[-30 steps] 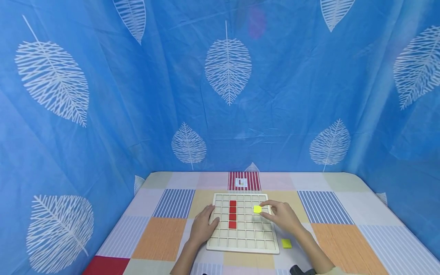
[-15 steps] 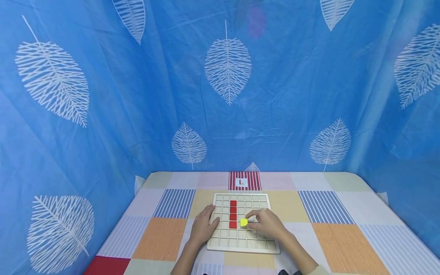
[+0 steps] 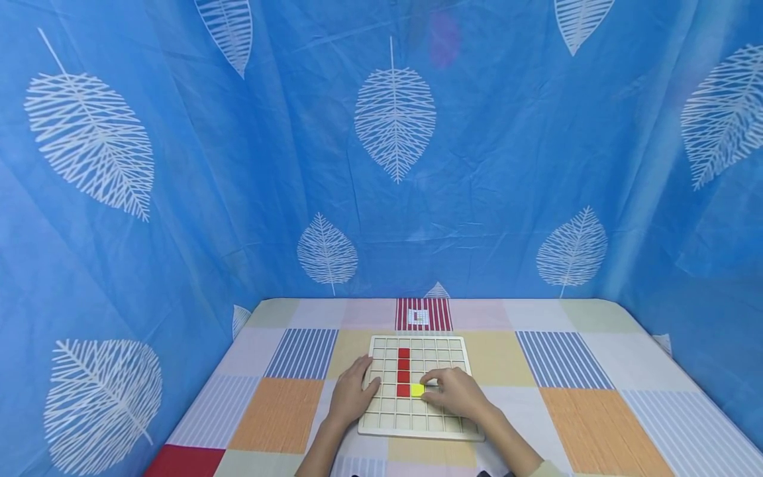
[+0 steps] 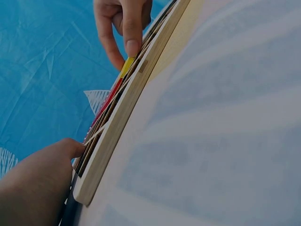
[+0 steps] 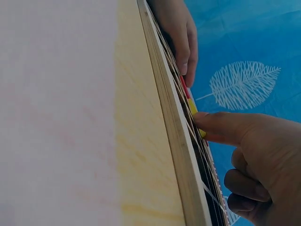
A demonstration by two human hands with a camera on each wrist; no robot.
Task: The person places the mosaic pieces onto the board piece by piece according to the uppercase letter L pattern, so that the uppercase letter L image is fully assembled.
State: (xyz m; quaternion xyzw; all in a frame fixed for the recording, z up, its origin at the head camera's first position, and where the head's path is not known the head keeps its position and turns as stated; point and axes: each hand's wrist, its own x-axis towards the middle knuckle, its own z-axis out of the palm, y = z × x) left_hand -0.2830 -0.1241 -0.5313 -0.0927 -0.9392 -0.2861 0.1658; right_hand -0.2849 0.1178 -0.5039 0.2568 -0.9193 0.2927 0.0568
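Observation:
A cream grid board [image 3: 386, 421] lies on the patchwork cloth. In one of its columns sit several red square tiles [image 3: 403, 376] in a line. My right hand [image 3: 457, 392] pinches a yellow square tile [image 3: 416, 390] between thumb and index finger, right beside the nearest red tile. In the right wrist view, the thumb and index finger meet the yellow tile [image 5: 193, 106] low at the grid. My left hand [image 3: 352, 389] rests on the board's left edge, thumb over the grid and fingers along the rim.
A small card [image 3: 418, 317] with a grid pattern in red and yellow lies on a red-striped patch beyond the board. Blue curtains [image 3: 477, 165] with white leaves stand behind and at both sides of the table.
My right hand has carried the yellow tile left and nearer, down to the grid beside the lowest red tile. Its forearm now covers where another yellow tile lay. The left hand stays put.

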